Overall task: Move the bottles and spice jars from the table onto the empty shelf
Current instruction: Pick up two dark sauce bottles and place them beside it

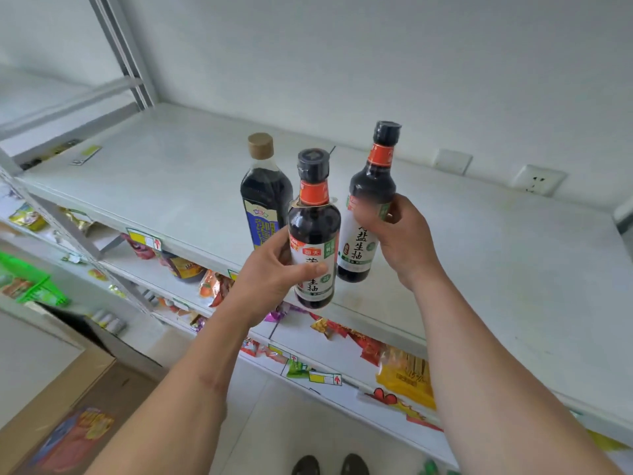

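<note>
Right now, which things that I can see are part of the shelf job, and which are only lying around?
Part of the job:
- black-capped bottle in the left hand
- black-capped bottle in the right hand
- blue-label bottle, standing on the top shelf

Only lying around:
- snack packets on the lower shelves
- green basket
- wall socket
</note>
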